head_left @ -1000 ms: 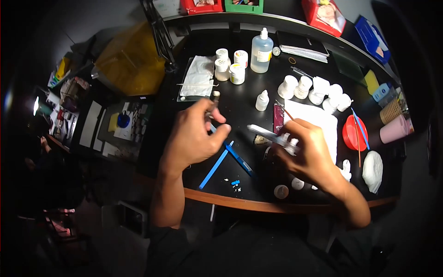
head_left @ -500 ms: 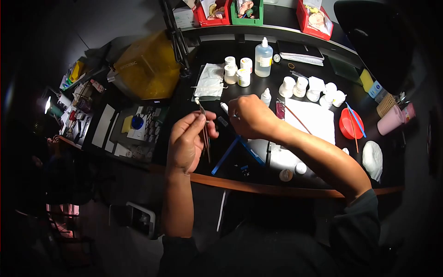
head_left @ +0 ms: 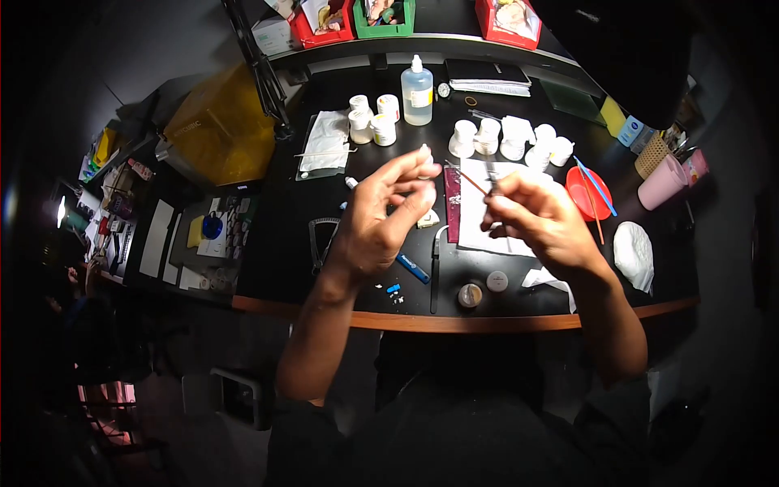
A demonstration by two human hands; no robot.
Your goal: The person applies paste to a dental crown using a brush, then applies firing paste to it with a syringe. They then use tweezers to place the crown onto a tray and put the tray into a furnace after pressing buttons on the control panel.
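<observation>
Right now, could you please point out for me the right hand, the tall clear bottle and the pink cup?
Right hand (head_left: 547,217): head view, middle of the hand.
Tall clear bottle (head_left: 417,96): head view, its body.
Pink cup (head_left: 662,183): head view, its outer side.

Before me stretches a black bench top (head_left: 276,268) with a brown wooden front edge (head_left: 454,323). Near that edge I have a blue plastic pen (head_left: 414,269), a small round jar (head_left: 469,295) and a white disc-shaped lid (head_left: 497,281). A white rectangular sheet (head_left: 479,236) lies beside a flat maroon strip (head_left: 452,215). To my right sit a red round bowl (head_left: 583,199) and a crumpled white lump (head_left: 634,257). Farther back stand a tall clear plastic bottle (head_left: 418,97), white-capped jars (head_left: 383,130) and white plastic bottles (head_left: 513,148).
</observation>
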